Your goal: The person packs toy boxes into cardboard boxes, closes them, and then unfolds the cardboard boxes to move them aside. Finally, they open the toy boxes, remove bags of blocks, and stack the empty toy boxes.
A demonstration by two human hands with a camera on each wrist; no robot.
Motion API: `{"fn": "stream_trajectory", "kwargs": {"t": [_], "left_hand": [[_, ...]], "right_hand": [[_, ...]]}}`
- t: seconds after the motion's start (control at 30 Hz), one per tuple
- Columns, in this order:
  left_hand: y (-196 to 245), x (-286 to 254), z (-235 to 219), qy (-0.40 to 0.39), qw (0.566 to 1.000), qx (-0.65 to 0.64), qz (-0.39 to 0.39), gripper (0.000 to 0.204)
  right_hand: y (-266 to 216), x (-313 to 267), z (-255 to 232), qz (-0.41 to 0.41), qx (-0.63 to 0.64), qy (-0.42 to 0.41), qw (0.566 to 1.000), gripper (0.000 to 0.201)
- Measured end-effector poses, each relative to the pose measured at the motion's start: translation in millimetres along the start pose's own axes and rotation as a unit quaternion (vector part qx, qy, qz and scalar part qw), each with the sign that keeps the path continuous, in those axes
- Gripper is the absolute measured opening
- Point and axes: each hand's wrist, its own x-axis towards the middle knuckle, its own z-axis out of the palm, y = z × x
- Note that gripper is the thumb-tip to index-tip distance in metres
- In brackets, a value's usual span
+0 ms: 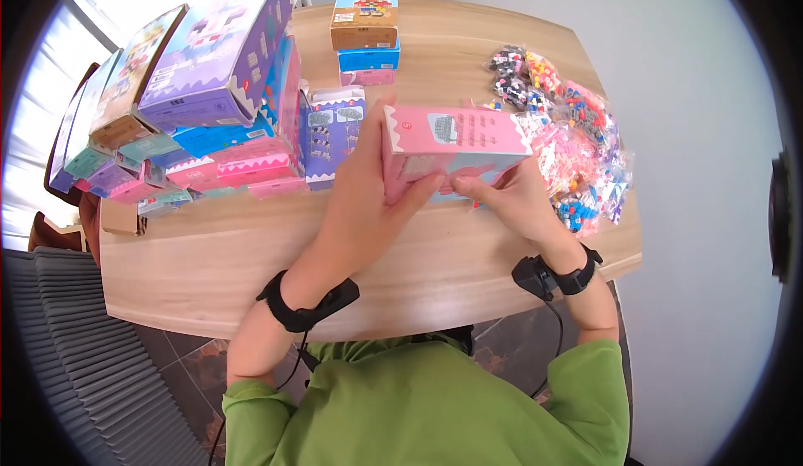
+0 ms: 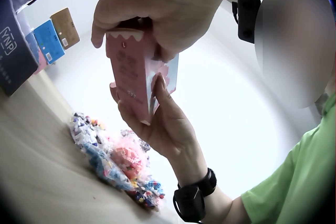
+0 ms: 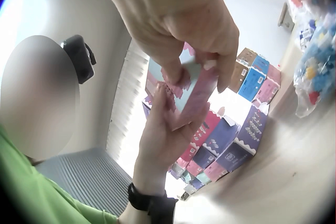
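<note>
A pink cardboard box with scalloped white edging is held up over the table between both hands. My left hand grips its left end, thumb along the near face. At the other end my right hand holds the box, its thumb pressing the light blue and pink printed face near the left thumb. In the left wrist view the box stands steeply tilted, with the right hand around its lower end. The right wrist view shows the left hand under the box.
Stacked colourful boxes fill the table's left side, a purple box beside them. A short stack topped by a brown box stands at the back. Clear bags of small coloured pieces lie heaped on the right of the wooden table.
</note>
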Motion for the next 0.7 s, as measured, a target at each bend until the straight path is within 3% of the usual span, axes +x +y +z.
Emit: {"fn": "stream_trajectory", "kwargs": {"t": [0.03, 0.1, 0.17, 0.2, 0.27, 0.33, 0.43, 0.5, 0.6, 0.7], "left_hand": [[-1.3, -0.7, 0.5, 0.0, 1.0, -0.014, 0.003, 0.082], [-0.8, -4.9, -3.2, -0.048, 0.991, 0.105, 0.061, 0.09], [1.0, -8.8, -5.0, -0.018, 0.97, 0.206, 0.124, 0.091], [2.3, -9.7, -3.6, 0.034, 0.955, 0.247, 0.159, 0.088], [5.1, -9.8, -6.3, 0.087, 0.903, 0.362, 0.214, 0.081], [8.6, -8.4, -13.5, 0.093, 0.822, 0.502, 0.251, 0.074], [11.0, -10.7, -18.3, 0.101, 0.763, 0.595, 0.231, 0.062], [4.5, -12.0, -21.4, 0.085, 0.801, 0.555, 0.209, 0.064], [12.1, -16.8, -20.1, 0.089, 0.816, 0.549, 0.16, 0.069], [9.7, -21.2, -20.4, 0.124, 0.802, 0.567, 0.139, 0.08]], "right_hand": [[-4.5, 1.1, 0.8, -0.011, -0.02, -0.002, 1.0, 0.056], [-9.4, 7.0, -0.6, -0.026, -0.007, -0.019, 0.999, 0.054], [-11.7, 19.2, -8.8, -0.032, 0.055, -0.052, 0.997, 0.05], [-13.0, 25.3, -8.6, -0.06, 0.079, -0.053, 0.994, 0.046], [-14.6, 31.9, -9.8, -0.016, 0.08, -0.095, 0.992, 0.045], [-21.3, 36.6, -9.5, 0.022, 0.076, -0.134, 0.988, 0.044], [-27.8, 45.3, -4.5, 0.035, 0.047, -0.193, 0.979, 0.045], [-17.4, 57.8, -5.8, -0.005, -0.005, -0.24, 0.971, 0.049], [-10.7, 70.4, 1.8, 0.115, 0.23, -0.237, 0.937, 0.064], [4.6, 84.0, 1.6, 0.223, 0.28, -0.165, 0.919, 0.076]]}}
